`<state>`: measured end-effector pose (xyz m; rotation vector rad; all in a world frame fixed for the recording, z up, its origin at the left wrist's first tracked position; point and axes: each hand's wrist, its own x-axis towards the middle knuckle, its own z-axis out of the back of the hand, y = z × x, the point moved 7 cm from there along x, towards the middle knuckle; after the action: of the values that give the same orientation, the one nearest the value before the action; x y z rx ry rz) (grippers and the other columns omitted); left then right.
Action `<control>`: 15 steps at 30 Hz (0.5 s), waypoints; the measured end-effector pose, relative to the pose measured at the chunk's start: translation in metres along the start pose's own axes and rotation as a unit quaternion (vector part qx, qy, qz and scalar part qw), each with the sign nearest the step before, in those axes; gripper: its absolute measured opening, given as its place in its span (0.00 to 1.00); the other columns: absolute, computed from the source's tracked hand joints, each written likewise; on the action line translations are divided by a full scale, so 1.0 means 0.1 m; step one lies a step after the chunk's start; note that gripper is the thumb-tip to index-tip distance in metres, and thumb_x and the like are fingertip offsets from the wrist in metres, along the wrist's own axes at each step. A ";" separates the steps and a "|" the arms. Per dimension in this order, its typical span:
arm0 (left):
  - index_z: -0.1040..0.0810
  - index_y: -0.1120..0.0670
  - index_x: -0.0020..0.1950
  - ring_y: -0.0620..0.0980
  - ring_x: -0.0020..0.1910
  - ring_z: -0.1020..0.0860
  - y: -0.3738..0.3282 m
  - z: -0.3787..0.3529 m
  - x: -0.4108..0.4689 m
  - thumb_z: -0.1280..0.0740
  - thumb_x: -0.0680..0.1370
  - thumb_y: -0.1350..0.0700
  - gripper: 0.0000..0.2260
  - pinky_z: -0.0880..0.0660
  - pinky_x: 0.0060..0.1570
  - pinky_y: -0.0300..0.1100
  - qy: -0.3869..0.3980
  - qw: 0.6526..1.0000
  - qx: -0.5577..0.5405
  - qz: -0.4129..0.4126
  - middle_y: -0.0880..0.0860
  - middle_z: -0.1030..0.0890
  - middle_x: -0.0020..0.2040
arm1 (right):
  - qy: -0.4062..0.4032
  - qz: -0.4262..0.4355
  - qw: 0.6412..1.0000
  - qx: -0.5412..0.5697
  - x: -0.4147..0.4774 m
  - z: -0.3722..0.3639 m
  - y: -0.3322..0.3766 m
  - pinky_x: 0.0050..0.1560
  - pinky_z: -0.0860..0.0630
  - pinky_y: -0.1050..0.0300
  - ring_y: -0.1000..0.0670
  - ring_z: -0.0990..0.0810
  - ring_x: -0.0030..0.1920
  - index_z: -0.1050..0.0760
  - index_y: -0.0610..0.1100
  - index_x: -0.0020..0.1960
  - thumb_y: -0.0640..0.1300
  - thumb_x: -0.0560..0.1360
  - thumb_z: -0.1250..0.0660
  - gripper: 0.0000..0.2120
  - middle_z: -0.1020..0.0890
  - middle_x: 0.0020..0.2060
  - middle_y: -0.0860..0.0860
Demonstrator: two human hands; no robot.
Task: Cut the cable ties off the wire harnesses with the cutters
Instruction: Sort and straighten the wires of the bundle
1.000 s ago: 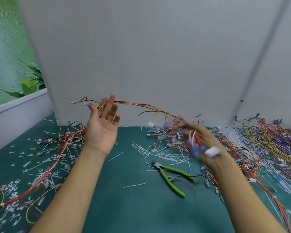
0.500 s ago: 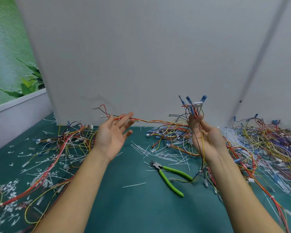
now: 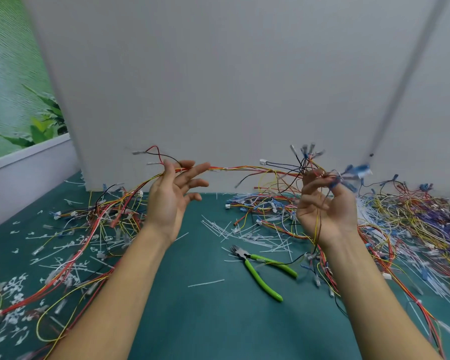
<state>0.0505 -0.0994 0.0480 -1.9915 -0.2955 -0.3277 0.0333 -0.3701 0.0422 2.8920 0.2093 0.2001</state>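
As the wire harness [image 3: 244, 168] pulls straighter, left hand [image 3: 172, 201] stays splayed — right hand [image 3: 325, 211] pinches its end.

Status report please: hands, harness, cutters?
Left hand open, wire harness across its fingers. Right hand pinches the other end. Cutters lie on green mat, black wire across handles.

Motion blur smears the blue terminals [image 3: 356, 172] of the wire harness [image 3: 247, 168] at one o'clock of the right hand [image 3: 325, 211], and the wire pile [image 3: 413, 219] at three o'clock runs off the edge.
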 end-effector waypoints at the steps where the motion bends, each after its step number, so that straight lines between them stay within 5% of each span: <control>1: 0.26 0.55 0.55 0.53 0.43 0.18 -0.01 -0.01 -0.01 0.51 0.86 0.42 0.20 0.25 0.34 0.40 0.003 1.000 0.004 -0.004 0.59 0.15 0.57 | 0.016 -0.007 1.000 -0.008 -0.01 -0.01 -0.02 0.17 0.37 0.65 0.59 0.22 0.26 0.25 0.43 0.43 0.44 0.79 0.39 0.09 0.23 0.36 0.56; 4: 0.24 0.56 0.51 0.52 0.37 0.21 0.01 -0.03 -0.02 0.49 0.86 0.43 0.21 0.27 0.32 0.41 -0.004 1.000 0.003 -0.006 0.56 0.16 0.42 | 0.057 -0.039 0.994 -0.089 -0.05 -0.06 -0.07 0.18 0.41 0.63 0.58 0.32 0.21 0.28 0.44 0.47 0.47 0.81 0.41 0.08 0.28 0.31 0.57; 6: 0.23 0.57 0.48 0.51 0.34 0.24 0.03 -0.08 -0.04 0.48 0.85 0.43 0.22 0.29 0.32 0.42 0.002 1.000 0.006 -0.002 0.53 0.21 0.35 | 0.066 -0.031 0.976 -0.205 -0.07 -0.12 -0.10 0.21 0.45 0.64 0.59 0.36 0.20 0.24 0.43 0.48 0.47 0.77 0.36 0.08 0.26 0.30 0.56; 8: 0.23 0.57 0.46 0.51 0.33 0.25 0.06 -0.14 -0.07 0.45 0.83 0.42 0.21 0.29 0.32 0.42 0.017 1.000 0.025 0.004 0.52 0.24 0.32 | 0.047 0.006 0.944 -0.328 -0.07 -0.15 -0.13 0.21 0.40 0.65 0.58 0.33 0.22 0.17 0.44 0.50 0.48 0.75 0.32 0.10 0.24 0.32 0.52; 12: 0.20 0.55 0.46 0.48 0.35 0.22 0.06 -0.29 -0.14 0.41 0.81 0.43 0.18 0.27 0.33 0.40 0.038 0.986 0.158 -0.048 0.51 0.18 0.35 | 0.060 0.108 0.818 -0.562 -0.13 -0.25 -0.27 0.26 0.31 0.63 0.52 0.26 0.26 0.16 0.50 0.57 0.49 0.81 0.33 0.09 0.22 0.32 0.51; 15: 0.17 0.54 0.57 0.44 0.48 0.18 -0.04 -0.45 -0.25 0.38 0.85 0.53 0.11 0.21 0.48 0.40 0.082 0.925 0.324 -0.181 0.51 0.15 0.50 | 0.099 0.217 0.684 -0.690 -0.20 -0.38 -0.36 0.33 0.26 0.55 0.51 0.24 0.32 0.19 0.52 0.63 0.43 0.83 0.33 0.11 0.21 0.34 0.56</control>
<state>0.0212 -0.1399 0.0615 -1.2422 -0.5854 -0.5473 0.0035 -0.3298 0.0676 1.3234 -0.4413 0.4802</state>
